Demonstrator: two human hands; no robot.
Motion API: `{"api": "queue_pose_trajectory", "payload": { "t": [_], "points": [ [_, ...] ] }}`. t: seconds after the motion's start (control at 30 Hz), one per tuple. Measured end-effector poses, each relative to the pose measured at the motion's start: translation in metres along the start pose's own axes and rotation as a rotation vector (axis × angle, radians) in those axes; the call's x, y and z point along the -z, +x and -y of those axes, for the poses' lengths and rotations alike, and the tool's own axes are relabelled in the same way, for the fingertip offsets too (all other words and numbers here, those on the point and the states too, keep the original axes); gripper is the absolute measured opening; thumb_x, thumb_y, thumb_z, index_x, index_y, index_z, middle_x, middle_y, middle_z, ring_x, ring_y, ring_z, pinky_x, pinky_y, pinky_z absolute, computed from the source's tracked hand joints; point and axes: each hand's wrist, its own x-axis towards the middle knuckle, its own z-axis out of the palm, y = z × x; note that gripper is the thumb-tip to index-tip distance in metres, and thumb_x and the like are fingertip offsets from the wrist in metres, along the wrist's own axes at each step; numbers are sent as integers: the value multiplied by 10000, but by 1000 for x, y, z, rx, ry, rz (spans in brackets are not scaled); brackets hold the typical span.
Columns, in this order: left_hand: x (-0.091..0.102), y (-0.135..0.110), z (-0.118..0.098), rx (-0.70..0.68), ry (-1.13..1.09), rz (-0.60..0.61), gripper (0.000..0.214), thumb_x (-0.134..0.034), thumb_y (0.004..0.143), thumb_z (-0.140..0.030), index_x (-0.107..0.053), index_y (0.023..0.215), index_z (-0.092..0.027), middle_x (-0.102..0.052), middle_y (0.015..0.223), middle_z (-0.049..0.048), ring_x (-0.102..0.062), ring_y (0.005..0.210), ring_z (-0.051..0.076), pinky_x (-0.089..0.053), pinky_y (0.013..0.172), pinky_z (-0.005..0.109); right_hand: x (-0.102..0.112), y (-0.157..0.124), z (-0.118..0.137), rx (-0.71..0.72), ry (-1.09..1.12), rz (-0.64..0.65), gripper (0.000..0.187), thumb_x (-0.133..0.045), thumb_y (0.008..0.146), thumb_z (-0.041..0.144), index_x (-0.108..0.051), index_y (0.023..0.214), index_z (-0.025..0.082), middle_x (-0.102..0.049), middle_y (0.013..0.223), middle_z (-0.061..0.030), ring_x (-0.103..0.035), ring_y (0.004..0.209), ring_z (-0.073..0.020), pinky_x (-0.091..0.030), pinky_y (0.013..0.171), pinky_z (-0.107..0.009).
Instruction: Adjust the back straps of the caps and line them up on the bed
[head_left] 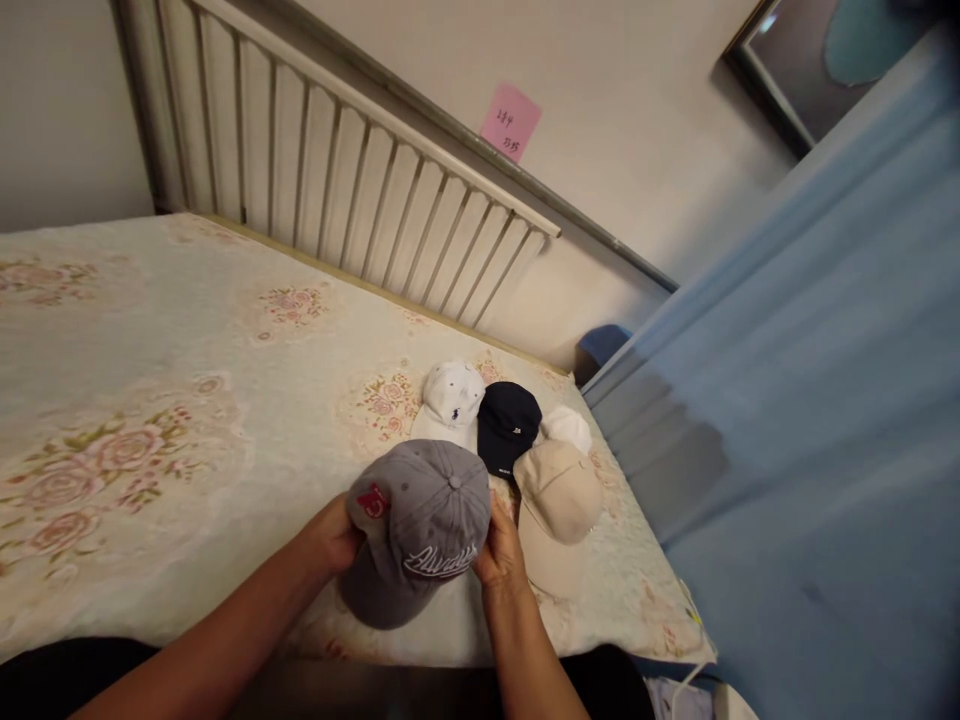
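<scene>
A grey baseball cap with white script lettering and a red patch is held up in front of me, its brim tilted down toward me. My left hand grips its left side, with the fingertips hidden behind the fabric. On the opposite side my right hand is closed on the cap's edge. Just beyond lie a white cap with a small dark logo and a black cap. A beige cap rests right of my right hand, and another white cap is partly covered behind it.
The caps lie on a bed with a floral sheet. A slatted white headboard runs along the wall, below a pink note. A blue curtain hangs at the right, with a blue object beside it. A framed picture is above.
</scene>
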Motion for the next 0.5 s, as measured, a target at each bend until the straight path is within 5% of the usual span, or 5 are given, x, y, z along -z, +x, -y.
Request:
{"api": "queue_pose_trajectory", "payload": {
  "t": [0.17,0.33,0.5],
  "points": [
    [6,-5,-5,-129,-32,-20,239,-436,849,-172,-628,988,-142,-718,700,43,-675,626,188,-542,654,308,8,-6,7,47,14,-33,198,-692,734,295,-684,907,198,-733,931,-27,-668,885,-191,-486,901,-348],
    [-15,-11,-2,-183,47,92,307,-464,884,-349,-632,1032,-139,-732,849,86,-692,825,241,-548,745,356,2,-18,23,94,2,-31,268,-684,736,296,-672,990,211,-716,1020,-38,-646,974,-204,-477,920,-359],
    [-39,5,1,-196,85,119,269,-549,836,-201,-617,1086,-126,-739,842,67,-695,830,232,-541,785,345,0,-24,42,169,-60,25,323,-643,766,296,-651,1078,211,-696,1090,-57,-624,1033,-228,-490,903,-372]
  ]
}}
